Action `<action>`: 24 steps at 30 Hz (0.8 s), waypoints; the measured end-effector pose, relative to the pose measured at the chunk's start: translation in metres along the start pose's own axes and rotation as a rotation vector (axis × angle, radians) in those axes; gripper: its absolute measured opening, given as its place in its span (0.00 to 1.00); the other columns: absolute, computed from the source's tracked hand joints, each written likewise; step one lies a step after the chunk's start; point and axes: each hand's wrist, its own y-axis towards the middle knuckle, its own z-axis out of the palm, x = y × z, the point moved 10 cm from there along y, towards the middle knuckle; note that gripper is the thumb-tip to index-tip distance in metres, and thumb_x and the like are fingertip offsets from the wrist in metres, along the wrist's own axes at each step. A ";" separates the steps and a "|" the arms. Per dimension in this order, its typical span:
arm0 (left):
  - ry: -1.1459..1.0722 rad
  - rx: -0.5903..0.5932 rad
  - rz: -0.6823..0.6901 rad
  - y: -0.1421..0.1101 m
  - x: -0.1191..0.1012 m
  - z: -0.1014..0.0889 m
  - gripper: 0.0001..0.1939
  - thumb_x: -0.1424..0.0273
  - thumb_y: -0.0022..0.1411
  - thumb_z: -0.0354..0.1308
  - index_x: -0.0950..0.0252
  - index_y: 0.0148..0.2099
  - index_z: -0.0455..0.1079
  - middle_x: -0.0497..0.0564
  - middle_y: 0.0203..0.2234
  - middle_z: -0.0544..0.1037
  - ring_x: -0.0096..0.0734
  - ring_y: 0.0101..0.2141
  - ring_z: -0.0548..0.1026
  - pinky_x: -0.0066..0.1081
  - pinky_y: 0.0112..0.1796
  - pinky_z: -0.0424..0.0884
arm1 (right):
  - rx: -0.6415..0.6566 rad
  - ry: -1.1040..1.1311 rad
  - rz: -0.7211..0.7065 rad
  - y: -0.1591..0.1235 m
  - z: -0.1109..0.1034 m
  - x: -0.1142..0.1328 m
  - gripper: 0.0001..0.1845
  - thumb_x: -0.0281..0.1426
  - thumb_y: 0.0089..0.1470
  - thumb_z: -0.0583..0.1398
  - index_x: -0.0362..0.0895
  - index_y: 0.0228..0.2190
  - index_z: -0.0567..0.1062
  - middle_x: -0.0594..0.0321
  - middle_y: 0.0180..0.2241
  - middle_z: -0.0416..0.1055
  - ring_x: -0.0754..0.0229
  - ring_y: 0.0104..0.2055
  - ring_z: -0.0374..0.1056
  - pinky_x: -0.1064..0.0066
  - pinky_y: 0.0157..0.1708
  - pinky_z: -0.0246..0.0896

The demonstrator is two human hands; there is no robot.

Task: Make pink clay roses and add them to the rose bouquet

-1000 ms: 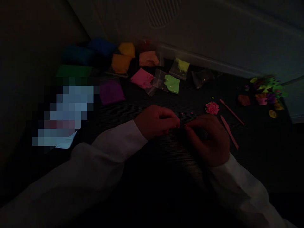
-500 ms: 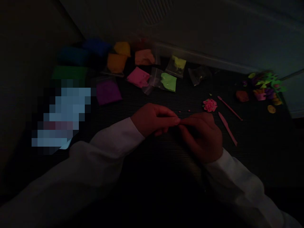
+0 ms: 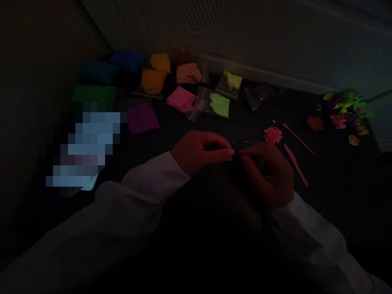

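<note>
My left hand (image 3: 202, 152) is closed in a pinch, thumb against fingertips, over the middle of the dark table (image 3: 202, 196). Whatever it pinches is too small and dim to make out. Just right of it, my right hand (image 3: 269, 173) has its index finger stretched toward the left fingertips, and its thumb is a little apart below. No held thing shows in it. Tiny pink clay bits (image 3: 246, 142) lie beyond the fingertips. Near the right hand sits a pink clay flower (image 3: 272, 134) with green edges. Two pink modelling tools, a thin stick (image 3: 298, 139) and a knife (image 3: 296, 165), lie beside it.
Bags of coloured clay line the back, among them purple (image 3: 143, 117), pink (image 3: 181, 99), light green (image 3: 219, 105) and orange (image 3: 153, 81). A bright blurred-out screen (image 3: 87, 149) lies at left. Small clay models (image 3: 347, 110) and a brown lump (image 3: 315, 123) stand at right.
The fingertips of both hands, touching before, are now apart. My right hand has drawn back to the right and its thumb and index finger have parted slightly. The view has shifted a little.
</note>
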 end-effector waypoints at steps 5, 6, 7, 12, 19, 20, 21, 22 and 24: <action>0.041 -0.019 0.084 0.000 -0.006 -0.001 0.08 0.68 0.50 0.55 0.67 0.30 0.70 0.45 0.23 0.74 0.17 0.23 0.68 0.18 0.23 0.61 | 0.021 0.028 0.030 0.001 0.003 -0.002 0.06 0.27 0.47 0.55 0.43 0.32 0.69 0.63 0.29 0.66 0.64 0.33 0.62 0.68 0.33 0.57; 0.048 -0.025 0.094 -0.001 -0.007 -0.001 0.08 0.67 0.50 0.55 0.67 0.31 0.70 0.45 0.24 0.74 0.17 0.23 0.69 0.18 0.24 0.62 | 0.030 0.034 0.042 0.001 0.005 -0.003 0.06 0.28 0.47 0.56 0.43 0.32 0.69 0.64 0.28 0.65 0.64 0.32 0.61 0.69 0.33 0.57; 0.059 -0.029 0.100 -0.001 -0.006 -0.001 0.09 0.67 0.50 0.55 0.67 0.31 0.70 0.45 0.24 0.75 0.17 0.24 0.69 0.18 0.25 0.62 | 0.036 0.040 0.051 0.001 0.006 -0.003 0.07 0.29 0.47 0.56 0.43 0.32 0.69 0.64 0.28 0.65 0.64 0.31 0.61 0.69 0.33 0.57; 0.141 -0.035 0.112 -0.001 -0.006 0.000 0.10 0.66 0.51 0.54 0.65 0.33 0.71 0.46 0.27 0.76 0.20 0.28 0.71 0.19 0.29 0.64 | 0.022 0.052 0.098 0.001 0.008 -0.009 0.08 0.31 0.47 0.57 0.44 0.32 0.70 0.65 0.28 0.65 0.66 0.30 0.61 0.70 0.32 0.57; 0.172 -0.017 0.105 -0.001 -0.005 0.001 0.11 0.65 0.50 0.54 0.65 0.34 0.72 0.47 0.28 0.76 0.21 0.27 0.71 0.20 0.29 0.64 | -0.003 0.043 0.093 0.002 0.004 -0.010 0.04 0.28 0.47 0.57 0.44 0.29 0.71 0.65 0.26 0.65 0.66 0.29 0.61 0.71 0.30 0.56; 0.173 -0.022 0.108 -0.001 -0.006 0.001 0.11 0.65 0.50 0.54 0.65 0.34 0.72 0.47 0.28 0.76 0.21 0.28 0.72 0.20 0.30 0.64 | -0.004 0.036 0.097 0.002 0.004 -0.010 0.04 0.28 0.47 0.56 0.44 0.29 0.70 0.65 0.26 0.65 0.66 0.29 0.61 0.71 0.30 0.56; 0.175 -0.031 0.114 -0.001 -0.006 0.001 0.11 0.65 0.50 0.54 0.65 0.34 0.72 0.47 0.29 0.76 0.21 0.28 0.72 0.20 0.30 0.65 | -0.006 0.031 0.100 0.002 0.003 -0.011 0.04 0.28 0.47 0.56 0.44 0.29 0.70 0.66 0.26 0.65 0.66 0.29 0.61 0.71 0.30 0.56; 0.177 -0.044 0.125 -0.002 -0.008 0.000 0.11 0.65 0.50 0.54 0.64 0.35 0.72 0.47 0.29 0.76 0.21 0.29 0.72 0.20 0.30 0.65 | -0.006 0.029 0.104 0.002 0.004 -0.011 0.03 0.28 0.47 0.56 0.43 0.28 0.70 0.66 0.26 0.65 0.66 0.29 0.61 0.71 0.30 0.56; 0.180 -0.064 0.141 -0.003 -0.009 0.000 0.11 0.66 0.50 0.55 0.65 0.35 0.71 0.46 0.29 0.76 0.21 0.29 0.72 0.19 0.31 0.65 | 0.000 0.035 0.111 0.003 0.005 -0.012 0.03 0.28 0.47 0.56 0.43 0.28 0.70 0.66 0.26 0.65 0.67 0.29 0.61 0.72 0.30 0.56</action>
